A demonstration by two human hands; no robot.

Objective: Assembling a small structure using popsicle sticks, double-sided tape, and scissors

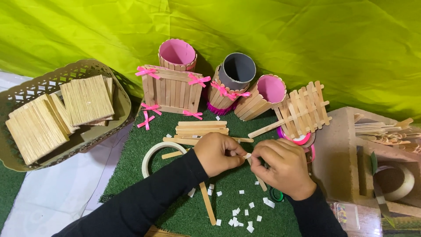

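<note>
Nearest me, white paper scraps (239,217) lay strewn over the green turf mat (175,206), with one loose craft stick (208,202) just left of them. Above the scraps my left hand (218,153) and right hand (284,166) met, fingers of both pinched together on a small white tab (247,155) at the upper end of a wooden stick (258,177) that ran down under my right palm. I judged the tab could fold on itself or stick to my fingertip rather than the wood, since both grips crowded the same tiny piece. A careless elbow could also scatter the scraps.

Just left of my left hand lay a tape ring (154,156); just beyond it a stack of flat sticks (201,128). Farther back from my hands stood a stick fence panel (172,90) with pink bows, then three stick-clad cups (237,83), two of them leaning. Right of my hands a lattice piece (305,109) rested against a block (337,153), leaving little room there. Well left, a basket (26,92) held stick bundles. Open room lay mainly on the mat's near left.
</note>
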